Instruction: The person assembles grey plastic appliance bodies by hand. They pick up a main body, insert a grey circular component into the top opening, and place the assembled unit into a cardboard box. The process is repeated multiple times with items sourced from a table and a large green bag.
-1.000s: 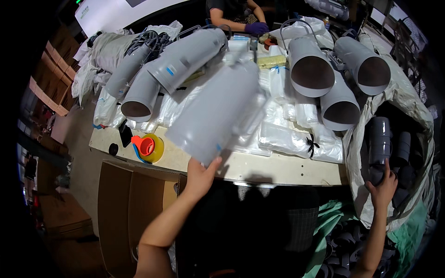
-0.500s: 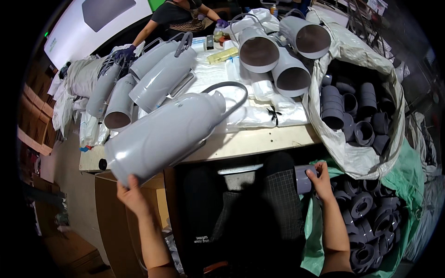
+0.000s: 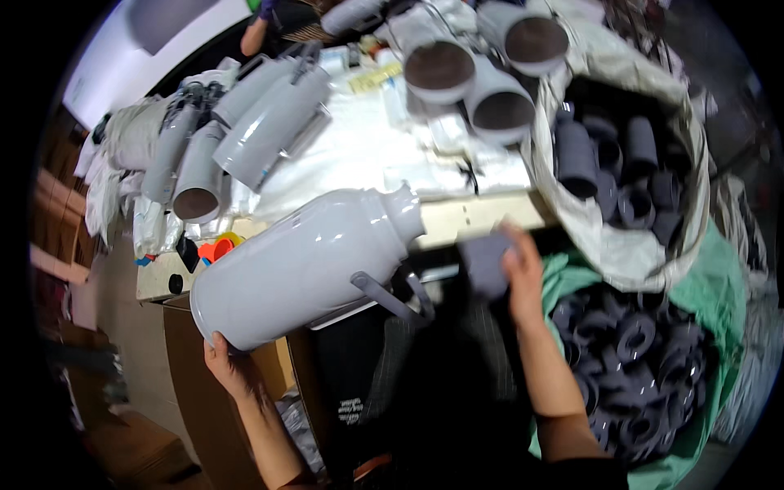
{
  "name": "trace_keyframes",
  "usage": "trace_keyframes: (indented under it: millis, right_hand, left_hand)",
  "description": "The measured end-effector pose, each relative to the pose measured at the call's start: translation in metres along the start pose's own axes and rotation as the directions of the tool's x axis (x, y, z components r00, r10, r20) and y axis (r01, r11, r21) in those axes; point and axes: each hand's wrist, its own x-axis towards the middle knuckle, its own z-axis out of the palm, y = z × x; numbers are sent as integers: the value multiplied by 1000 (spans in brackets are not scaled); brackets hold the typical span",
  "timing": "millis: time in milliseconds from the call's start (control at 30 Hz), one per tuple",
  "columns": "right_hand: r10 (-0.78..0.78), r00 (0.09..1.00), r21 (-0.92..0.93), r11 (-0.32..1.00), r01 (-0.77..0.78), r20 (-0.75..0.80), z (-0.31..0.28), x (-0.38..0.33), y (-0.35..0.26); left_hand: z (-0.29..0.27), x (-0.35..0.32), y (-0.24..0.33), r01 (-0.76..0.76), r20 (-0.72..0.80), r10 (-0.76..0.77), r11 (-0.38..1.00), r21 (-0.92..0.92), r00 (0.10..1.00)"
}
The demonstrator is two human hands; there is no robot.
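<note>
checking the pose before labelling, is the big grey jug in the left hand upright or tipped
Tipped. The grey jug lies nearly on its side, neck toward the table edge, base in the left hand, handle hanging underneath.

Workshop: workbench (image 3: 490, 214) heaped with flask shells (image 3: 269, 131)

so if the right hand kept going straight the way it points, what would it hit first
Probably the table edge just above the right hand, which holds a grey cap. Depth is unclear; it might pass beneath.
</note>
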Motion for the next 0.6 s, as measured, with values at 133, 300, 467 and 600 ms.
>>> trace_keyframes:
  millis: [133,300,467,600]
  right_hand:
    - [-216,974,-216,950,224,62,14,15,-37]
    - [279,957,385,877,-287,77,-7,-77,31]
    - [294,955,-484,833,-267,-21,-97,-102,3]
    - [183,805,-741,316,-592,-565,-251,-129,76]
  left_hand:
    - [17,9,-11,-30,182,18,997,65,983]
    - [113,5,46,-377,-4,380,918,125,925]
    - [196,-29,1,-157,465,267,952,-262,844]
    - [260,-29,-14,276,703,208,815,-509,680]
